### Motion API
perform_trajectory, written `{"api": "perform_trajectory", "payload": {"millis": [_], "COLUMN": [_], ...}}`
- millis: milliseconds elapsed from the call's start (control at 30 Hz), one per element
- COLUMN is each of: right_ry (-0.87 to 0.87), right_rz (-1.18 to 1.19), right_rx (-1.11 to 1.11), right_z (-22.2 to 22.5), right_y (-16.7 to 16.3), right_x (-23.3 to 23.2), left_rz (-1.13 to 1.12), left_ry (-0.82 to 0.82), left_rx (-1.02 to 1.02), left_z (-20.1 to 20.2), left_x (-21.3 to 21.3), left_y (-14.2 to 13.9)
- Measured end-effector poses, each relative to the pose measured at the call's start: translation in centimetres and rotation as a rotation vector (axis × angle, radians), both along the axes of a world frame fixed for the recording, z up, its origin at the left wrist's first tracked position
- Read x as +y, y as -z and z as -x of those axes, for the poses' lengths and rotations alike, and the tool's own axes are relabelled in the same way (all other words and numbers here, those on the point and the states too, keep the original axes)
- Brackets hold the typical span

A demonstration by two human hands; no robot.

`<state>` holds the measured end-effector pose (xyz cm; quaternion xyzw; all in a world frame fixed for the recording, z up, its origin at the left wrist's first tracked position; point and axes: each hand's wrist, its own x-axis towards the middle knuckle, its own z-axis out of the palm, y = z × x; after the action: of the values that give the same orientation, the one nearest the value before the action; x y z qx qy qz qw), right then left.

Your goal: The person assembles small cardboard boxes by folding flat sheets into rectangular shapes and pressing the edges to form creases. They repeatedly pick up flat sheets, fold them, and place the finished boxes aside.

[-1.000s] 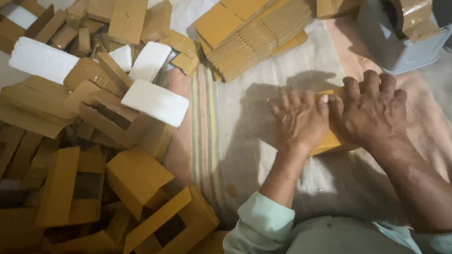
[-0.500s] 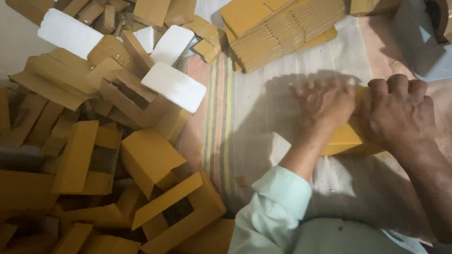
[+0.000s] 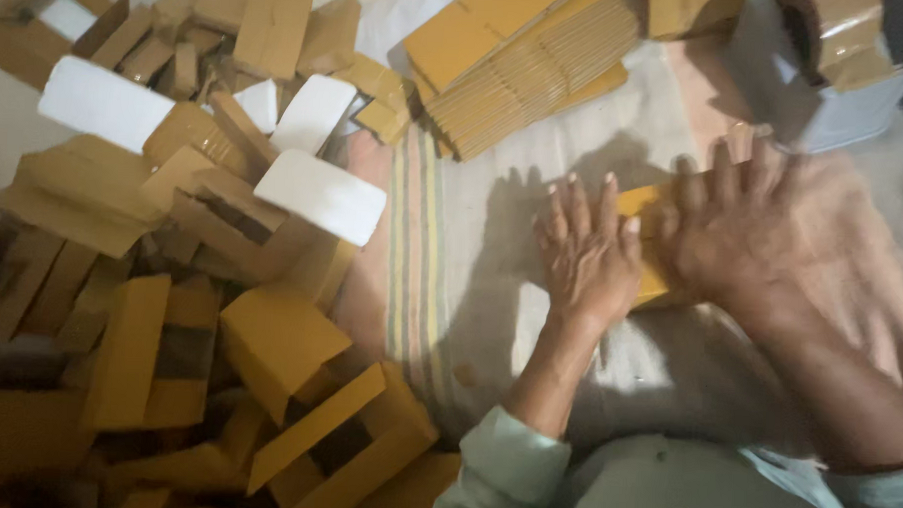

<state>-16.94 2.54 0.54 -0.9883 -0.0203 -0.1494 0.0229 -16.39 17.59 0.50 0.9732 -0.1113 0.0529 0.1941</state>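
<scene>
Since the frame one second ago, the view has swung so that both hands sit further right in the frame, and the loose carton heap now fills the left half; the hands remain pressed on the same yellow piece.

The left hand lies palm down, fingers spread and extended, on the left end of the flat yellow cardboard blank. The right hand lies flat over the blank's right portion, blurred by motion. Neither hand is clenched or grasping; both press open-palmed. The blank rests on the pale cloth, right of centre in the frame, mostly covered by the hands.

The stack of flat yellow blanks lies at upper centre, well apart from the hands. The heap of folded cartons occupies the left of the frame, with white rectangular blocks lying on it. A grey container stands at upper right.

Recommended technique, as a judgement: keep both palms flat, apply even pressure along the fold line, and keep the blank square on the cloth so the crease forms straight.
</scene>
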Motion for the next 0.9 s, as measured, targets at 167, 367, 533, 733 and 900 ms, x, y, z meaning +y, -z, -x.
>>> {"api": "perform_trajectory", "payload": {"millis": [167, 367, 533, 733, 900], "right_ry": [-0.167, -0.167, -0.004, -0.325, -0.237], "right_rz": [0.072, -0.055, 0.148, 0.043, -0.049], "right_rx": [-0.023, -0.056, 0.063, 0.020, 0.035], "right_z": [-0.1, -0.3, 0.3, 0.8, 1.4], "right_y": [2.3, 1.5, 0.0, -0.3, 0.2], "right_x": [1.5, -3.7, -1.0, 0.7, -4.3], "left_rz": [0.348, 0.187, 0.217, 0.250, 0.306], "left_ry": [-0.001, -0.053, -0.042, -0.038, 0.211], "left_rx": [0.068, 0.226, 0.154, 0.220, 0.059], "left_z": [0.8, 0.5, 0.6, 0.5, 0.8], "left_x": [0.9, 0.9, 1.0, 1.6, 3.6], "left_y": [-0.6, -1.1, -1.2, -1.0, 0.2]}}
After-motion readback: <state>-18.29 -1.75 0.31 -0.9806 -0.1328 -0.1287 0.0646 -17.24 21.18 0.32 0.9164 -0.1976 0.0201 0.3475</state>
